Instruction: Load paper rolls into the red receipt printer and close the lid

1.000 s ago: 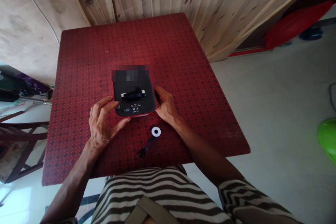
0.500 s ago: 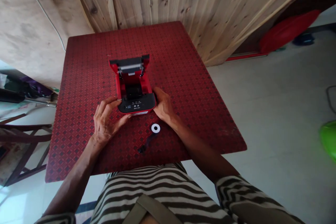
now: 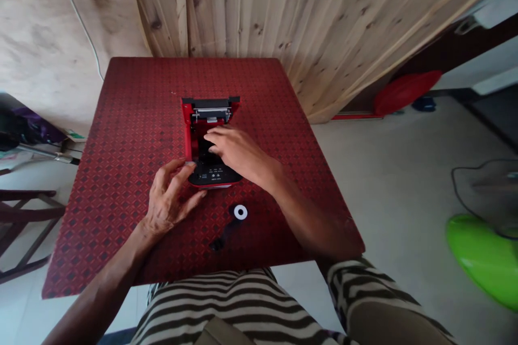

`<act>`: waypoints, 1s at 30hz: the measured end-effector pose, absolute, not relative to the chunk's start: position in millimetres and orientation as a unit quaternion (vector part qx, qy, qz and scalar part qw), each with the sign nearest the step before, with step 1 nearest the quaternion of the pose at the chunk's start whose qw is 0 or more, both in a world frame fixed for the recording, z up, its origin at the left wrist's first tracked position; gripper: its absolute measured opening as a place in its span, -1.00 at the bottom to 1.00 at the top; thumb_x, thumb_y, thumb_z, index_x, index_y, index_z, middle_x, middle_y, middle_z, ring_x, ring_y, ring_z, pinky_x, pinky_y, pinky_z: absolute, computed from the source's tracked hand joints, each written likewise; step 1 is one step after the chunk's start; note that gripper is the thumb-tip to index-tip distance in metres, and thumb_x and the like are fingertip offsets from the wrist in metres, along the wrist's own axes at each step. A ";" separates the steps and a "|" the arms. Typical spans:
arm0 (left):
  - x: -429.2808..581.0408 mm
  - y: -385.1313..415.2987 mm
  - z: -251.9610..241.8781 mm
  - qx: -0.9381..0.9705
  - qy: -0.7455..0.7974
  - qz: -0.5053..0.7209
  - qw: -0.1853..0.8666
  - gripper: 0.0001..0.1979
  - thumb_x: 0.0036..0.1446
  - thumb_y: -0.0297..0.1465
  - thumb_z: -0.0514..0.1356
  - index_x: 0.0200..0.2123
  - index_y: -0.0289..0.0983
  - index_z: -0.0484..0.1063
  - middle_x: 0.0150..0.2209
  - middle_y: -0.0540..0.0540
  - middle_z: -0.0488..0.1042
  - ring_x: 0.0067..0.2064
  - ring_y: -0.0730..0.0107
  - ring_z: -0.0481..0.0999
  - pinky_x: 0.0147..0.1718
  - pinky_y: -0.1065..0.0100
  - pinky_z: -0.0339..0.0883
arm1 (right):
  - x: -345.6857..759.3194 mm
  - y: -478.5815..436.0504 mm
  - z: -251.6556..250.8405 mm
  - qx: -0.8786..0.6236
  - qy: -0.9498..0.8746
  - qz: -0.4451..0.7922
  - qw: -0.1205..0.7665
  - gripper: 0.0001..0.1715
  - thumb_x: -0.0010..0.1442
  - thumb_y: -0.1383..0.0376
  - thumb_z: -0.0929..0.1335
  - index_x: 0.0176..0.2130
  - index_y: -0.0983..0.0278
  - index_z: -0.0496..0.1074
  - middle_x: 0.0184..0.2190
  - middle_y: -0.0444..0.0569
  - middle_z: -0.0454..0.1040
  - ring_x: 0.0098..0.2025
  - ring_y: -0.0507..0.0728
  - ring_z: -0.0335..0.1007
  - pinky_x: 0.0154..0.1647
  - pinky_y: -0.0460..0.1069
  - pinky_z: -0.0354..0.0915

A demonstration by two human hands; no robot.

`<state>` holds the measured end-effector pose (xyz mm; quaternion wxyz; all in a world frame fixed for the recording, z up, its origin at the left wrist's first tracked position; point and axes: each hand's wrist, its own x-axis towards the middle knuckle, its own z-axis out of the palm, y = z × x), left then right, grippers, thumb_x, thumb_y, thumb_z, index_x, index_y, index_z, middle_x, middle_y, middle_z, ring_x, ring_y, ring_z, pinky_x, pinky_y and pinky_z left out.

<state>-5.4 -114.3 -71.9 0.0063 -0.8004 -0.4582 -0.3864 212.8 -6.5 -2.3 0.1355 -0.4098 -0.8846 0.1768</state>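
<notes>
Label printer: sits mid-surface, slightly left, lid up on the far side, red bay exposed. Left to right: left hand at its near left corner, fingers on the side, thumb at the near edge; grip looks like a light grasp of that corner. Then the printer, front panel toward the person. Near side of it: black clump, dark strip, small white-ended roll at the strip's right end. Right hand comes in over the printer's right wall, fingers half curled into the bay; can't tell if that grip has anything, fingertips and bay floor too dark.

Doing it well, my take: left hand should pin the corner so the body can't skate, without levering it up. Right fingers go light inside, knuckles clear of the raised lid, forearm clear of the roll.

Diff vs half a second ago: right hand was on the printer's right side, now it's in the bay. Left hand same corner. Lid was already up, roll hasn't moved.
</notes>
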 end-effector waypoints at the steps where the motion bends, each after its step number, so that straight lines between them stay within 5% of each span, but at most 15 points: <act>1: -5.1 -115.1 -73.2 -0.803 -0.458 -0.382 0.000 -0.30 0.30 -0.20 0.39 0.41 -0.09 0.24 0.23 -0.28 0.42 0.17 0.10 0.56 0.10 0.14 0.61 | 205.0 -1.1 -0.7 -0.414 -0.888 0.174 0.095 -0.75 0.36 0.53 0.38 -0.06 0.35 0.62 0.00 0.20 0.67 0.03 0.29 0.63 0.09 0.15 0.48; 5: -4.3 -116.7 -77.9 -0.807 -0.457 -0.374 -0.011 -0.33 0.32 -0.21 0.36 0.41 -0.10 0.24 0.22 -0.30 0.41 0.17 0.08 0.57 0.08 0.11 0.63 | 186.4 11.5 -1.4 -0.413 -0.897 0.153 0.022 -0.71 0.31 0.57 0.38 -0.06 0.37 0.62 -0.07 0.23 0.69 -0.09 0.28 0.66 -0.12 0.09 0.46; 10: -4.5 -115.9 -79.6 -0.804 -0.463 -0.374 -0.017 -0.33 0.32 -0.25 0.37 0.41 -0.07 0.23 0.24 -0.29 0.42 0.18 0.07 0.57 0.11 0.08 0.62 | 190.1 11.6 -2.6 -0.396 -0.908 0.133 0.031 -0.77 0.28 0.56 0.39 -0.15 0.35 0.61 -0.12 0.22 0.69 -0.15 0.29 0.64 -0.19 0.09 0.40; 23: -4.0 -113.2 -79.2 -0.803 -0.453 -0.388 0.003 -0.32 0.31 -0.27 0.38 0.41 -0.09 0.25 0.21 -0.28 0.46 0.17 0.11 0.58 0.11 0.13 0.59 | 194.2 -4.7 10.0 -0.436 -0.896 0.061 0.054 -0.78 0.37 0.41 0.38 -0.01 0.33 0.57 -0.10 0.14 0.67 -0.12 0.25 0.57 -0.17 0.07 0.37; 27: -3.4 -113.1 -76.5 -0.803 -0.452 -0.389 0.006 -0.30 0.30 -0.28 0.39 0.43 -0.09 0.24 0.19 -0.27 0.47 0.15 0.12 0.58 0.11 0.15 0.59 | 201.7 -17.3 21.2 -0.436 -0.890 0.067 0.120 -0.83 0.31 0.42 0.41 -0.08 0.30 0.56 -0.09 0.13 0.67 -0.02 0.29 0.57 -0.05 0.11 0.45; 30: -3.6 -113.8 -74.8 -0.804 -0.455 -0.383 0.004 -0.27 0.29 -0.26 0.40 0.44 -0.06 0.22 0.20 -0.26 0.46 0.14 0.12 0.59 0.11 0.15 0.60 | 229.0 -30.0 34.0 -0.441 -0.854 0.122 0.250 -0.79 0.26 0.38 0.46 -0.07 0.22 0.55 -0.07 0.05 0.66 0.00 0.28 0.58 0.04 0.15 0.48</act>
